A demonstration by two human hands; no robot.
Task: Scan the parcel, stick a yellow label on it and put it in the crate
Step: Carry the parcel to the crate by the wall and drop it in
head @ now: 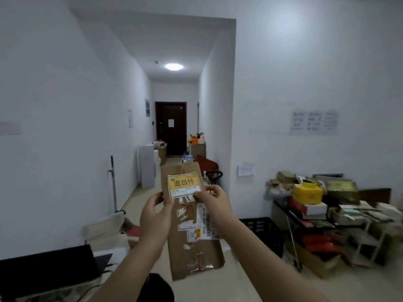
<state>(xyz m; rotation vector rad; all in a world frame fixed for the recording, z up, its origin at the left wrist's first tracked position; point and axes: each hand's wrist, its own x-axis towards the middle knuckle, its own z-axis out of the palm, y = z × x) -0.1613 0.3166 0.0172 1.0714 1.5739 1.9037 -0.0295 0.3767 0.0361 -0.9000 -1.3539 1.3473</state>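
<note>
Both hands [156, 212] [214, 200] pinch parcel [192, 243] edges at yellow label [184, 184], raised above crate [265, 231]

The parcel [192, 243] is a long, flat brown cardboard mailer, creased and patched with torn label scraps and clear tape, held upright in the air near the middle of the scene, tilted slightly left at its top. A white barcode label runs along its right edge. The yellow label [184, 185], white-bordered with bold black characters, lies on its upper face. The crate [265, 231], black and latticed, stands on the floor to the right, behind the parcel.
</note>
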